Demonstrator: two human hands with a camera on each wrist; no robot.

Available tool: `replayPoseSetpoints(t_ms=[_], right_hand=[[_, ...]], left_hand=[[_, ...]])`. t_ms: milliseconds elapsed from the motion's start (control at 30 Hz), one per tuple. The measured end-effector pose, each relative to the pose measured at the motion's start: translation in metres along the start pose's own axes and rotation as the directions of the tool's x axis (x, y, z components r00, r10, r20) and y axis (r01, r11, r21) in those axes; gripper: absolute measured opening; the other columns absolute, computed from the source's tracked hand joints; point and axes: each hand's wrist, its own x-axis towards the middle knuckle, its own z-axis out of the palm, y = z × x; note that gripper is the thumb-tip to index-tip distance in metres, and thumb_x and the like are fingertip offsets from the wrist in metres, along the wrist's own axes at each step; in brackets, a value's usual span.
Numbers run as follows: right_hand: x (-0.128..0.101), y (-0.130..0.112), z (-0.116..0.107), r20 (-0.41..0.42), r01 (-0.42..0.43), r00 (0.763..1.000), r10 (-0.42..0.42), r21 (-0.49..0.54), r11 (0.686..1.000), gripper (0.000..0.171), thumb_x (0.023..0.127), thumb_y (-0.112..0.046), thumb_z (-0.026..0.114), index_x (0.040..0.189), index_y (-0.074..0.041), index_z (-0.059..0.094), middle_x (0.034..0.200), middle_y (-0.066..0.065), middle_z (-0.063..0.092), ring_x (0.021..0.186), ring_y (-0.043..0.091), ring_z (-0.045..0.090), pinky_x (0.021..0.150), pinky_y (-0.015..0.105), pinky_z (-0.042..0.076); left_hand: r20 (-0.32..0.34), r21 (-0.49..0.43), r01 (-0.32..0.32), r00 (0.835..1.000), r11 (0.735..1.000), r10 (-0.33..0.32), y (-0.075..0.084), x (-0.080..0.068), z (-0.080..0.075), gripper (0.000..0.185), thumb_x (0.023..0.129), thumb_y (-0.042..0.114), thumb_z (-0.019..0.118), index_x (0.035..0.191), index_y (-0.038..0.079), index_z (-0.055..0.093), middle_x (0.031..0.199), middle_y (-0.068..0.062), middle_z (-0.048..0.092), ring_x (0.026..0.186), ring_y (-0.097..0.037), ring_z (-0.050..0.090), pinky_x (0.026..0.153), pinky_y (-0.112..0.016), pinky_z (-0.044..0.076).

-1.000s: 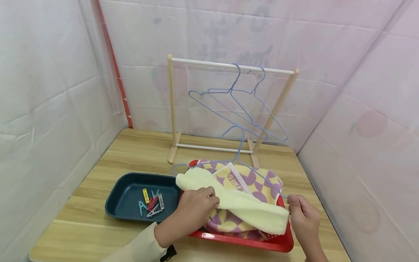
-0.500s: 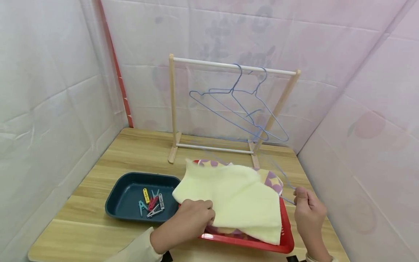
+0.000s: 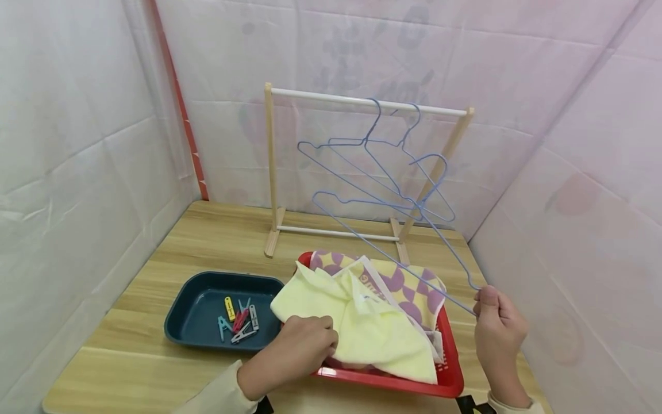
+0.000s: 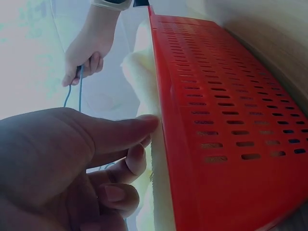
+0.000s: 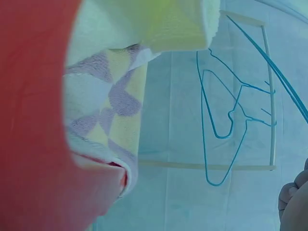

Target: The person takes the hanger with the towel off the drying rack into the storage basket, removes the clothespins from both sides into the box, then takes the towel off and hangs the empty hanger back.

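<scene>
My left hand (image 3: 295, 351) pinches the near edge of a pale yellow towel (image 3: 357, 328), beside the front rim of a red plastic basket (image 3: 455, 368). In the left wrist view its thumb and forefinger meet on the cloth, right at the slotted basket (image 4: 216, 106). To the right, my right hand (image 3: 499, 322) grips one corner of a blue wire hanger (image 3: 421, 206). That hanger is raised and tilted above the basket, hook up. Under the yellow towel lies a purple-and-yellow patterned towel (image 3: 405, 282). The yellow one has a rumpled fold near its middle.
Behind the basket stands a wooden rack (image 3: 270, 167) with a white rail (image 3: 320, 98), where two more blue hangers (image 3: 366, 141) hang. A dark blue tray (image 3: 173, 322) at left holds several clothespins (image 3: 240, 322). White sheeting encloses the table on three sides.
The hanger has risen off the towels, moving up and right with my right hand. The yellow towel spread out from a narrow fold, then its far part sank and crumpled. My left hand stays near the front rim.
</scene>
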Motion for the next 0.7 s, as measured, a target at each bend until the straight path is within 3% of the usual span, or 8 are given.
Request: replayPoseSetpoints(t_ms=[267, 467, 567, 700], right_hand=[[0.006, -0.010, 0.006, 0.018, 0.079, 0.997, -0.078, -0.027, 0.997, 0.030, 0.100, -0.006, 0.060, 0.072, 0.008, 0.062, 0.059, -0.018, 0.050, 0.054, -0.003, 0.042, 0.055, 0.012, 0.035], [0.017, -0.014, 0.011, 0.022, 0.191, 0.981, -0.190, -0.053, 0.980, 0.029, 0.098, -0.003, 0.061, 0.071, 0.006, 0.063, 0.064, -0.025, 0.050, 0.057, -0.009, 0.040, 0.058, 0.010, 0.032], [0.023, -0.016, 0.014, 0.022, 0.228, 0.974, -0.227, -0.036, 0.973, 0.029, 0.098, -0.003, 0.061, 0.071, 0.007, 0.063, 0.065, -0.026, 0.049, 0.056, -0.010, 0.038, 0.059, 0.010, 0.031], [0.028, -0.023, 0.022, 0.033, 0.275, 0.961, -0.275, -0.006, 0.961, 0.027, 0.097, -0.002, 0.062, 0.072, 0.008, 0.063, 0.065, -0.021, 0.049, 0.057, -0.011, 0.038, 0.060, 0.010, 0.032]], left_hand=[[0.040, -0.080, 0.036, 0.999, 0.996, -0.033, -0.006, -0.004, -0.006, 0.017, 0.088, 0.043, 0.077, 0.102, 0.032, 0.078, 0.086, 0.015, 0.059, 0.074, 0.000, 0.050, 0.063, -0.025, 0.041], [0.001, -0.042, 0.042, 0.999, 0.998, -0.042, -0.014, -0.010, -0.007, 0.031, 0.086, 0.049, 0.076, 0.111, 0.032, 0.076, 0.102, 0.012, 0.063, 0.088, -0.004, 0.054, 0.067, -0.024, 0.044], [-0.027, -0.023, 0.044, 0.999, 0.999, -0.044, -0.017, -0.012, -0.005, 0.035, 0.086, 0.053, 0.075, 0.115, 0.032, 0.075, 0.112, 0.010, 0.063, 0.098, -0.009, 0.053, 0.077, -0.028, 0.047], [-0.067, 0.017, 0.052, 0.996, 0.999, -0.051, -0.020, -0.015, -0.001, 0.048, 0.086, 0.061, 0.070, 0.126, 0.033, 0.069, 0.132, 0.006, 0.060, 0.120, -0.018, 0.048, 0.102, -0.042, 0.043]])
